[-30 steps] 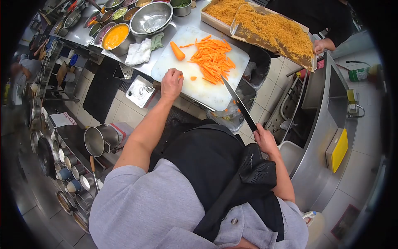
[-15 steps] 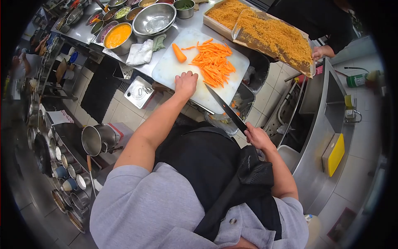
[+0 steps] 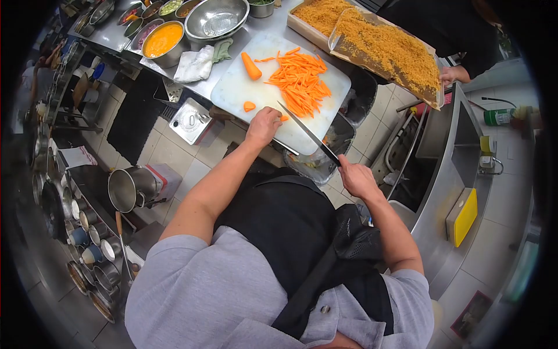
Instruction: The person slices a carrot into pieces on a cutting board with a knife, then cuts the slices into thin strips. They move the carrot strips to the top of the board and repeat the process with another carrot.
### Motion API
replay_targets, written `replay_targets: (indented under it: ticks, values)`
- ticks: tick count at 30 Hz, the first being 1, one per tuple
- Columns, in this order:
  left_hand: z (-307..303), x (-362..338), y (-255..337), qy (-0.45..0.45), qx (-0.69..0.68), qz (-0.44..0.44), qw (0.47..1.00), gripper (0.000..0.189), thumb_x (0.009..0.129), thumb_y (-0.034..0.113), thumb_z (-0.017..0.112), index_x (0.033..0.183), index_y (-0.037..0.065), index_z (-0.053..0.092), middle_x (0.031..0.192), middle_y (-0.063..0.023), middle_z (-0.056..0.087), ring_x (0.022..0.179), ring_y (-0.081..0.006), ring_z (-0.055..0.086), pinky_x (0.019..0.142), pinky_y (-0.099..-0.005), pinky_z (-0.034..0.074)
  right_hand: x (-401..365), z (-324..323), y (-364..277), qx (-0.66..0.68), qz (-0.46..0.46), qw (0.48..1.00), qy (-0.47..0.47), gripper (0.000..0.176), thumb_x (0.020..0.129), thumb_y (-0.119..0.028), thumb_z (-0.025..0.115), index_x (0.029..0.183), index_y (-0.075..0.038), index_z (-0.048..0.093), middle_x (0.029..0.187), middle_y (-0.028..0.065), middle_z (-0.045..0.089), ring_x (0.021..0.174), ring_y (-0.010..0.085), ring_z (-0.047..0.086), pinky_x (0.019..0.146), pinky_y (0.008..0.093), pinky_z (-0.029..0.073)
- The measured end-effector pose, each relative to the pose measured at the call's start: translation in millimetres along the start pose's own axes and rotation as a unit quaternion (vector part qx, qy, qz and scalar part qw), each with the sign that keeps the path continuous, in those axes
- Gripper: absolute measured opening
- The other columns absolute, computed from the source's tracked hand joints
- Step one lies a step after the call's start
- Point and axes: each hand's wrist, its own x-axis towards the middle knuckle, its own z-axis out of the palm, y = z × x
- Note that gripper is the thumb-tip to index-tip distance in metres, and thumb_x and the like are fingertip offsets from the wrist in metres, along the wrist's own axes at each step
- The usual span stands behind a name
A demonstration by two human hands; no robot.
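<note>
My right hand is closed round the handle of a long knife, whose blade reaches up and left over the white cutting board. At the board's near edge my left hand has its fingers pressed together on a small piece of carrot by the knife tip. A carrot chunk lies just left of that hand. Farther back sit a peeled carrot and a wide pile of carrot strips.
Behind the board are a steel bowl, a pot of orange liquid and a white cloth. Trays of orange crumbs stand back right, with another person's hand at one corner. A bin is below.
My left hand has moved slightly right and down, uncovering a carrot chunk on the board. The knife and my right hand have shifted up and left.
</note>
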Motion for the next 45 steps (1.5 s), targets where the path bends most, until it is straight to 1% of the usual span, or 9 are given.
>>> replay_targets:
  ticks: [4,10,14,18,23,28,33,38,45]
  values:
    - [4.2,0.0,1.5,-0.008,0.041,0.013,0.999,0.01,0.083,0.007,0.076,0.093,0.006,0.073,0.096,-0.0126,0.068,0.092,-0.0342,0.068,0.082,-0.0437,0.057,6.9,-1.4,-6.1,-0.028,-0.008,1.0,-0.011,0.024,0.1,-0.014,0.052,0.122,-0.007,0.044,0.083,0.0238,0.072,0.083,0.0454,0.07,0.072,0.0581,0.052]
    - [11.2,2.8,1.8,0.032,0.073,0.03,0.996,0.007,0.083,0.007,0.076,0.089,0.008,0.075,0.09,-0.0113,0.068,0.089,-0.0331,0.067,0.08,-0.0433,0.057,8.3,2.6,-3.1,-0.036,-0.024,0.999,-0.01,0.024,0.097,-0.009,0.049,0.121,-0.006,0.045,0.083,0.0235,0.072,0.082,0.0448,0.071,0.071,0.0579,0.053]
    - [15.2,2.6,-0.2,0.031,0.059,0.039,0.997,0.008,0.083,0.007,0.075,0.09,0.011,0.077,0.089,-0.0098,0.068,0.088,-0.0318,0.068,0.079,-0.0436,0.057,23.7,14.2,-0.7,-0.026,-0.018,0.999,-0.021,0.024,0.096,-0.008,0.048,0.121,-0.005,0.045,0.083,0.0244,0.072,0.083,0.0455,0.071,0.071,0.0581,0.053]
    - [13.2,3.1,-0.2,0.04,0.067,0.046,0.996,0.008,0.083,0.006,0.075,0.089,0.012,0.077,0.087,-0.0089,0.068,0.086,-0.0311,0.068,0.078,-0.0432,0.057,19.1,-14.6,-14.4,-0.027,-0.02,0.999,-0.039,0.023,0.098,-0.009,0.045,0.12,-0.004,0.046,0.085,0.0265,0.071,0.084,0.0471,0.07,0.073,0.0596,0.053]
    - [12.3,2.4,2.1,0.04,0.066,0.042,0.996,0.007,0.084,0.007,0.073,0.087,0.011,0.077,0.087,-0.0096,0.068,0.086,-0.0317,0.068,0.079,-0.0433,0.058,20.9,9.0,-7.1,-0.004,-0.023,0.999,-0.029,0.02,0.098,-0.01,0.044,0.117,-0.004,0.045,0.087,0.027,0.071,0.085,0.0481,0.07,0.074,0.0611,0.052]
    - [8.1,4.4,2.9,0.028,0.078,0.048,0.995,0.007,0.084,0.007,0.071,0.086,0.011,0.076,0.087,-0.0103,0.068,0.086,-0.032,0.068,0.079,-0.0438,0.058,22.9,-13.8,-20.3,-0.011,-0.015,0.999,-0.045,0.02,0.098,-0.009,0.045,0.117,-0.004,0.046,0.087,0.0285,0.071,0.086,0.0493,0.069,0.075,0.0613,0.051]
    - [11.1,3.2,2.0,0.036,0.078,0.042,0.995,0.007,0.085,0.007,0.07,0.085,0.01,0.075,0.087,-0.0103,0.067,0.085,-0.0322,0.068,0.078,-0.0442,0.058,27.4,11.3,-13.7,0.01,-0.011,0.999,-0.04,0.02,0.097,-0.008,0.045,0.117,-0.004,0.045,0.087,0.0288,0.07,0.087,0.0493,0.069,0.075,0.0608,0.052]
    - [9.3,5.1,1.1,0.032,0.087,0.058,0.994,0.006,0.084,0.006,0.07,0.084,0.009,0.075,0.086,-0.0103,0.066,0.085,-0.032,0.067,0.078,-0.0441,0.058,22.2,-14.3,-21.9,0.009,-0.015,0.999,-0.042,0.019,0.099,-0.011,0.046,0.116,-0.005,0.046,0.088,0.0279,0.071,0.086,0.0492,0.069,0.075,0.0603,0.052]
    - [8.6,2.9,-1.7,0.032,0.09,0.062,0.994,0.005,0.083,0.005,0.072,0.084,0.009,0.073,0.087,-0.0098,0.067,0.086,-0.0314,0.068,0.078,-0.0429,0.057,20.9,7.7,-18.9,0.031,-0.009,0.999,-0.038,0.019,0.1,-0.013,0.047,0.118,-0.005,0.045,0.088,0.0275,0.071,0.087,0.0492,0.069,0.076,0.0609,0.051]
